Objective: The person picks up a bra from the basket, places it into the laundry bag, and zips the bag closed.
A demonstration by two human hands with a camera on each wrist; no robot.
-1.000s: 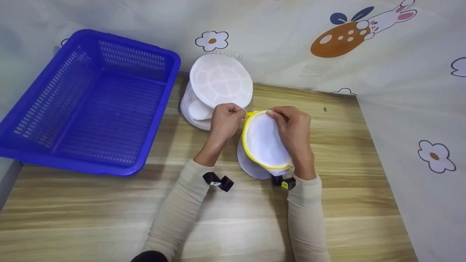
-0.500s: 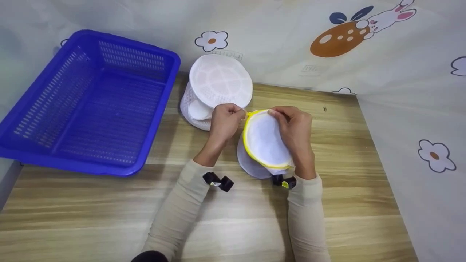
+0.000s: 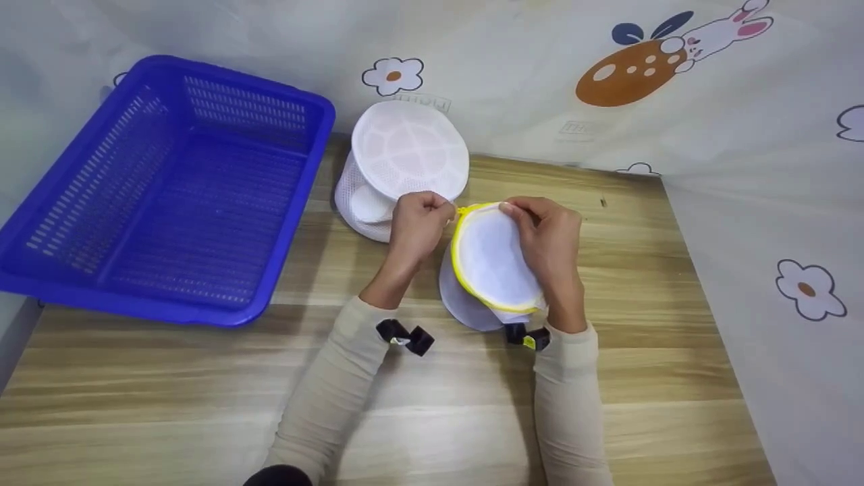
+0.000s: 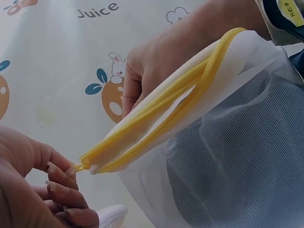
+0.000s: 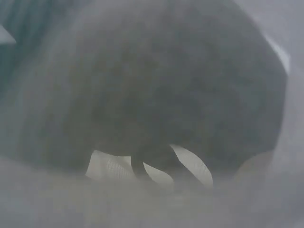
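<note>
In the head view, a white mesh laundry bag [image 3: 496, 256] with a yellow zipper stands tilted between the hands. My left hand [image 3: 420, 226] pinches the yellow zipper pull [image 4: 80, 167] at the left end. The thumb and fingers of my right hand [image 3: 552, 239] grip the bag's top edge. Seen from the left wrist, the yellow zipper [image 4: 137, 124] shows a narrow gap between its two sides. Grey, blurred mesh fills most of the right wrist view, and that hand's fingertips are hidden there.
A second white mesh bag [image 3: 412, 145] stands upright behind my left hand, with a pale round shape inside. To the left is a large blue plastic basket [image 3: 202, 316]. Patterned sheeting [image 3: 513, 88] lines the back and right sides of the wooden tabletop [image 3: 661, 378].
My right hand has shifted slightly to the right, and the bag's top edge has moved a little with it. The left hand keeps its pinch on the zipper pull in the same place.
</note>
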